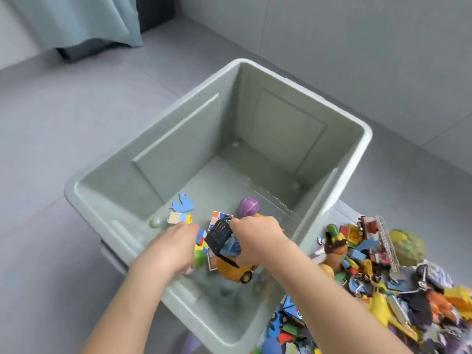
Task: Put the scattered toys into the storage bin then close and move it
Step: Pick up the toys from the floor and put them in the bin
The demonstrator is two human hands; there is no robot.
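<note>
A pale green storage bin [301, 116] stands open on the floor, with no lid in view. Inside lie a purple ball [249, 206], a blue flat piece [182, 203], a small block [179, 217], and a yellow toy truck [236, 270]. Both my hands reach down into the bin. My left hand [170, 247] is over coloured bricks [200, 242], fingers curled downward. My right hand [258, 240] is over a black ridged toy piece [218, 235] and a blue piece; the grip is hidden. A heap of scattered toys [370, 259] lies to the right of the bin.
Grey tiled floor [63, 129] surrounds the bin to the left and behind. A teal curtain [84, 19] hangs at the upper left by a dark opening. A grey wall [332, 34] runs behind. The toy heap crowds the bin's right side.
</note>
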